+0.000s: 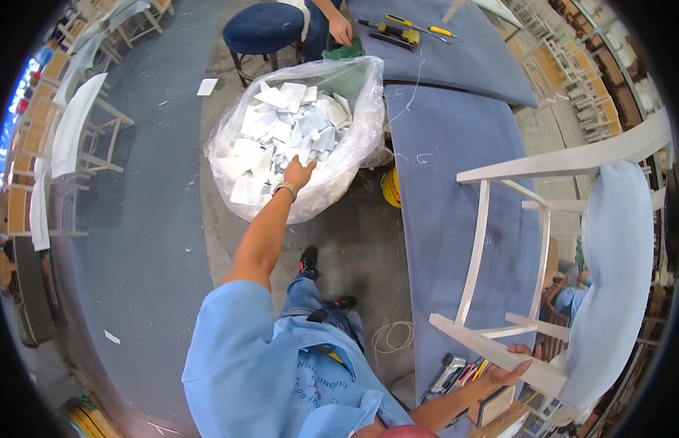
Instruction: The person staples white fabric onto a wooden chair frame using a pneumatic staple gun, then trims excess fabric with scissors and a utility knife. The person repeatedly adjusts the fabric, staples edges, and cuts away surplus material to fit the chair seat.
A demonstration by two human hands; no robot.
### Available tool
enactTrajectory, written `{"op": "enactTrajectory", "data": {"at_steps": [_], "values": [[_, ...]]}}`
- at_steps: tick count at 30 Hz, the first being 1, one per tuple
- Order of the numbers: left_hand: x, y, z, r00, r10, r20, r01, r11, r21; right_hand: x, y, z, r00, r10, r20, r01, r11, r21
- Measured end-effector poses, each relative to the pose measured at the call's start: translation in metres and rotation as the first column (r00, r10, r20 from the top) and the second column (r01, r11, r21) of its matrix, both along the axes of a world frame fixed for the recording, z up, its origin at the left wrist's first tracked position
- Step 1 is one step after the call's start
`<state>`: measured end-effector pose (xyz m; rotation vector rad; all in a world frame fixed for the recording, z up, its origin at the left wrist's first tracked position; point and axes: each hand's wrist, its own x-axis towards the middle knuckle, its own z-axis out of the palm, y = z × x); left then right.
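A large clear plastic bag (226,193) stands open on the floor, full of flat, pale squarish pieces (285,128). My left hand (299,174) reaches over its near side into these pieces. Its fingers are curled down among them, and what lies at the fingertips is partly hidden. To the right, a whitish wooden chair (471,255) with a light blue padded part (617,285) lies tipped on the worktable, legs pointing left. Around its near wooden leg my right hand (511,367) is closed.
The blue-covered worktable (442,197) runs along the right. Yellow-black tools (398,33) lie at its far end, with pens and hand tools (460,376) nearby. Across the bag are another person's hand (341,31) and a dark blue stool (265,29). Chairs (84,124) line the left.
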<state>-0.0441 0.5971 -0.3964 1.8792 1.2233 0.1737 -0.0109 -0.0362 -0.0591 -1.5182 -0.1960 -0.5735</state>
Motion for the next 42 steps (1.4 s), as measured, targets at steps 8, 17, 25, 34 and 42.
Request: {"op": "enactTrajectory", "data": {"at_steps": [8,17,25,34,42], "values": [[-0.162,-0.205,-0.08,0.692,-0.618,-0.374,0.517,0.785,-0.341,-0.001,-0.024,-0.022,0.999,0.038,0.011,-0.039,0.993,0.11],[-0.151,-0.206,-0.073,0.732,-0.668,-0.135,0.594,0.722,-0.356,0.009,-0.016,-0.02,0.997,-0.073,0.006,0.073,0.997,0.027],[-0.17,-0.233,-0.127,0.898,-0.437,-0.056,0.375,0.824,-0.424,0.004,-0.012,-0.01,0.999,-0.05,-0.002,0.05,0.998,0.047],[-0.17,-0.261,-0.104,0.878,-0.342,-0.334,0.152,0.862,-0.484,0.012,-0.012,-0.015,0.998,-0.065,-0.026,0.067,0.994,0.081],[-0.213,-0.26,-0.112,0.96,-0.275,0.043,0.191,0.537,-0.822,0.014,-0.021,-0.016,0.999,-0.028,-0.043,0.032,0.997,0.073]]}}
